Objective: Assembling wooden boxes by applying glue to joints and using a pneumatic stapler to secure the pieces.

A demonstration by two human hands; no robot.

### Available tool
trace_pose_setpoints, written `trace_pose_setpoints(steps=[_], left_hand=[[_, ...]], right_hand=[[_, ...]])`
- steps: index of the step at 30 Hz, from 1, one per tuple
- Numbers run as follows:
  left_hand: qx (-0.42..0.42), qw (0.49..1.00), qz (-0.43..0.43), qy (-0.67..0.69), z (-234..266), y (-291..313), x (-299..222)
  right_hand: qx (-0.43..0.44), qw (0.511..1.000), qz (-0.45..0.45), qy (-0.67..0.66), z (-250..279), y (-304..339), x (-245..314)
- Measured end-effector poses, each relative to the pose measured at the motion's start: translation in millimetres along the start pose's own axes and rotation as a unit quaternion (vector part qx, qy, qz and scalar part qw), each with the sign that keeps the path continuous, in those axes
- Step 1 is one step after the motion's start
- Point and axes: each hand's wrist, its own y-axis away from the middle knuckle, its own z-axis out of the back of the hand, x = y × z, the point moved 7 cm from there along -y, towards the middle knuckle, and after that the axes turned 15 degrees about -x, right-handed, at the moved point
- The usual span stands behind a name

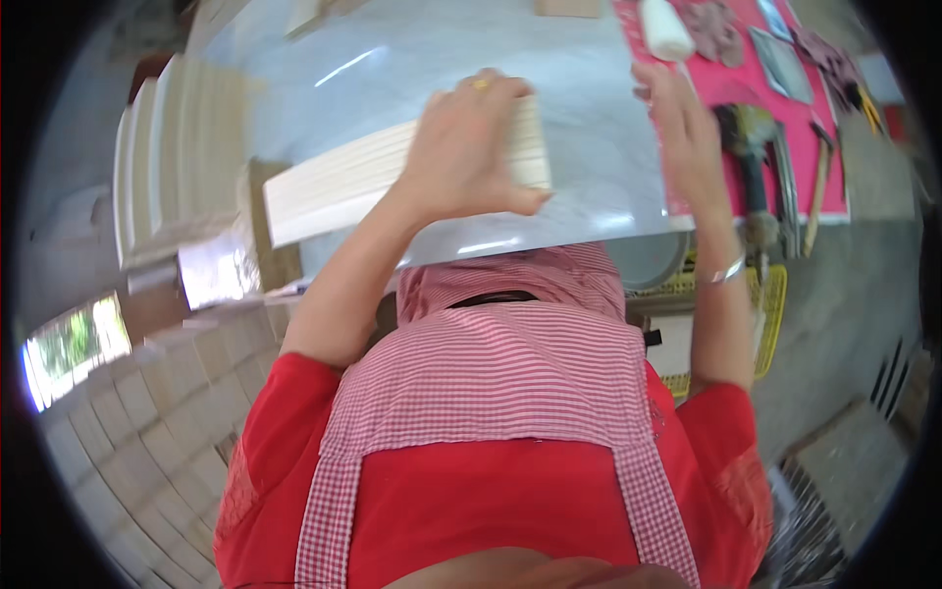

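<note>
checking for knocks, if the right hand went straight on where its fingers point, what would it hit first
Probably the white cylindrical roll on the flat bright-pink sheet, just ahead of the right hand; depth is unclear, so it might pass above or just left of it.

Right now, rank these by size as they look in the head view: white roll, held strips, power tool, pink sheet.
Pink sheet, partly covered
Held strips, partly hidden
Power tool
White roll
</note>
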Motion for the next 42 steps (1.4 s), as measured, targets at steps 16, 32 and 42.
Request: trace_pose_setpoints(steps=[16, 32, 42], left_hand=[[0.000, 0.999, 0.035, -0.003, 2, 8, 8], [-0.023, 0.999, 0.021, -0.003, -1, 11, 9], [-0.026, 1.000, -0.001, 0.002, -3, 14, 16]], right_hand=[[0.080, 0.975, -0.042, -0.201, -56, 102, 62], [-0.026, 0.851, 0.079, 0.519, 127, 39, -83], [0.089, 0.861, -0.136, 0.483, 144, -7, -68]])
